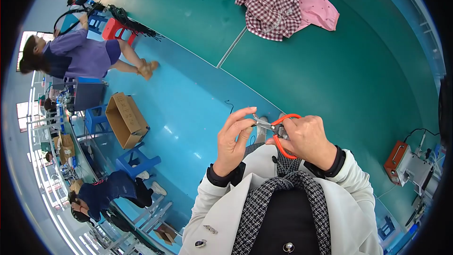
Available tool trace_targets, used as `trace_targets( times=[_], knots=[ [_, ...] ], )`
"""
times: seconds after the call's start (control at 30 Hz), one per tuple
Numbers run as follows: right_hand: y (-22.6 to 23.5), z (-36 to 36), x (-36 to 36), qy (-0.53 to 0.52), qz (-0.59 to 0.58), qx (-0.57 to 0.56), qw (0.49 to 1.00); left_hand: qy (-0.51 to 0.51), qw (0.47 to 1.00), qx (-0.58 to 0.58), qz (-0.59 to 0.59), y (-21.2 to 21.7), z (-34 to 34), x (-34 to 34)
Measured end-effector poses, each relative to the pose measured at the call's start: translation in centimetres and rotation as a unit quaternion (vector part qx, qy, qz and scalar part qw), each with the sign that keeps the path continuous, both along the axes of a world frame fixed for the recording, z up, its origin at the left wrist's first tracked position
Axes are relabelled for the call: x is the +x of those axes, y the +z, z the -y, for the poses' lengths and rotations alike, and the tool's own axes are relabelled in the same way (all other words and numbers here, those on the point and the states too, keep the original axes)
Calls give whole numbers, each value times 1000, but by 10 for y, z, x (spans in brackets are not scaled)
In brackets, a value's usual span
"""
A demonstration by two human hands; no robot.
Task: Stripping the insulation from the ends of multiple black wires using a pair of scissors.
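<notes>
In front of my body, over the edge of the green table, my right hand is closed around a pair of scissors with orange handle loops. The metal blades point left and look slightly parted. My left hand is closed in a pinch at the blade tips, with the index finger bent above them. A small dark bit shows between its fingertips, too small to name. The scissors' tips are partly hidden by those fingers.
A green table spreads ahead and right, with a checked cloth and pink cloth on it. An orange-and-silver machine stands at right. Left are a cardboard box, a blue stool and two people.
</notes>
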State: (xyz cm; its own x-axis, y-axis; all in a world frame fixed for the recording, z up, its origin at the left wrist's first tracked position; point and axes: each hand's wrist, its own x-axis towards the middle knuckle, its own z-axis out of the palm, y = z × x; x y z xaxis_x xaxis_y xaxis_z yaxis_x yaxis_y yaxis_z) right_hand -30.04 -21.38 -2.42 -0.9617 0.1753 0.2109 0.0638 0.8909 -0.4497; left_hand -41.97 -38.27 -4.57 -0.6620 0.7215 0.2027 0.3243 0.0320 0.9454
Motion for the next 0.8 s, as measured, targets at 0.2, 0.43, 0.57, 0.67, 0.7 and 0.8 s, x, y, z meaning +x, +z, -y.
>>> trace_targets(
  times=[0.2,0.43,0.57,0.67,0.7,0.8],
  knots=[
    [1,3,0,2,1,38,999,14,1000,-12,-22,1,3,-1],
    [-6,8,-1,7,0,76,997,21,999,-34,-13,0,9,-1],
    [-10,12,-5,10,-2,10,1000,35,989,17,140,-6,14,-2],
    [-13,13,-9,9,9,-89,996,25,981,35,191,-10,21,-4],
    [-14,14,-10,-1,4,-98,995,19,975,45,217,-11,23,-4],
    [-16,16,-15,-18,-5,-117,993,7,940,119,319,-18,26,1]
  ],
)
